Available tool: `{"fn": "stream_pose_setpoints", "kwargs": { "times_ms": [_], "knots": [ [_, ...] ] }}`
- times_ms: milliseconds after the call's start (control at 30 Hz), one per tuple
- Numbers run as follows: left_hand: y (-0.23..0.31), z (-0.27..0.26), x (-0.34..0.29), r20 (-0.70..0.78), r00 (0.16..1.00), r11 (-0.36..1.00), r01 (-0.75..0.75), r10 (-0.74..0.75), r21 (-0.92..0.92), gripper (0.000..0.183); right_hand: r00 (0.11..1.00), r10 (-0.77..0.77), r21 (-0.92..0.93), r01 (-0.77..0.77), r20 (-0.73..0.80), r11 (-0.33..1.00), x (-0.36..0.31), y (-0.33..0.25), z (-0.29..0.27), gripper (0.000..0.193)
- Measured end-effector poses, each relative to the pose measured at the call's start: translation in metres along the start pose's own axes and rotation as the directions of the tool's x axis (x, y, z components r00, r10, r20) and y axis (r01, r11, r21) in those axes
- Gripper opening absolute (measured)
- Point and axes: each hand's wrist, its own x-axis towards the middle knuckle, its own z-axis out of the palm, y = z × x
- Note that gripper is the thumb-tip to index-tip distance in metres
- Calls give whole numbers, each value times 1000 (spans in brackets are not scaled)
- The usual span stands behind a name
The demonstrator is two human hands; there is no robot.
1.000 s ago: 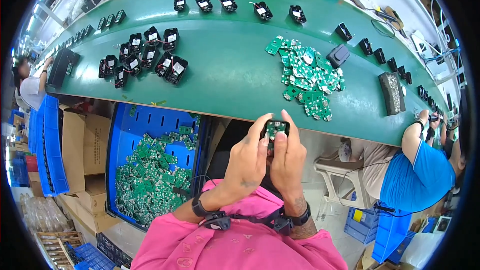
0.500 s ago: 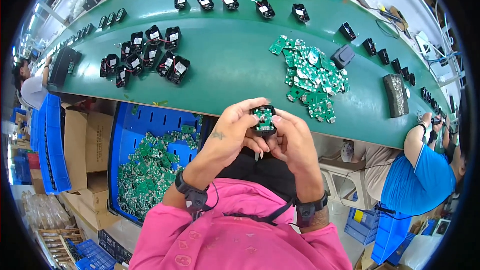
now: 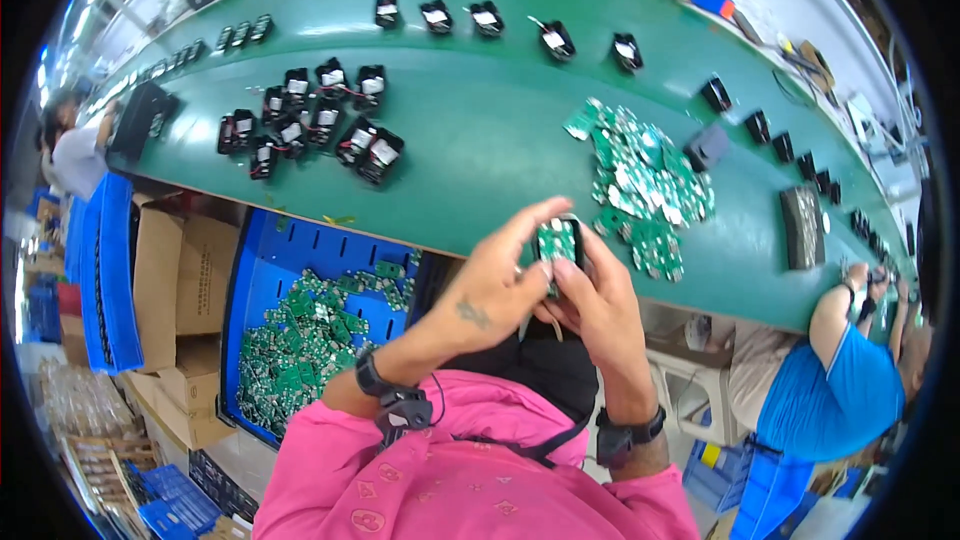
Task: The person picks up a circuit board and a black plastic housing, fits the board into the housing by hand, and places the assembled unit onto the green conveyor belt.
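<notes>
Left hand (image 3: 487,295) and right hand (image 3: 602,302) are closed together around a small black housing (image 3: 578,242), gripping it by its sides, with a green circuit board (image 3: 556,238) face up at its mouth. Both thumbs (image 3: 574,283) are at the end of the board nearest the body. Whether the board is fully seated cannot be told.

Just beyond the hands and to their right, a loose pile of circuit boards (image 3: 640,175) lies on the green worktop (image 3: 480,130); farther off to their left stands a cluster of wired black housings (image 3: 381,154).

The step seems to be pressing the board into the housing. To do it well, the board should be squared to the rim first, then pushed evenly with both thumbs along its edges rather than on the small parts, while the fingers back the housing from beneath. Any wire should be tucked inside so that it is not pinched.

Half a second ago the thumbs were spread on opposite sides of the board; now they are close together at its near end. The pile and the cluster appear lower and farther right in view, probably because the head has turned.
</notes>
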Motion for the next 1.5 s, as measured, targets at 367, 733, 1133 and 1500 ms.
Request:
{"fn": "stream_pose_setpoints", "kwargs": {
  "times_ms": [367, 733, 1133, 1500],
  "knots": [
    [28, -28, 2, 181, 952, 822, -304, 246, 482, 67, 968, 129, 88, -151, 217, 985, 24, -10, -10, 70],
    [23, -80, 41, -11, 976, 828, -178, 217, 532, 63, 988, -142, -218, 151, 57, 964, 92, -2, 34, 62],
    [57, -128, 112, -183, 964, 674, 6, 192, 739, 49, 938, -346, -533, 305, 25, 789, 170, -17, 75, 67],
    [85, -397, 220, -362, 838, 15, 390, 408, 921, 54, 951, -303, -539, 287, 62, 791, 101, 1, 11, 42]
  ]
}}
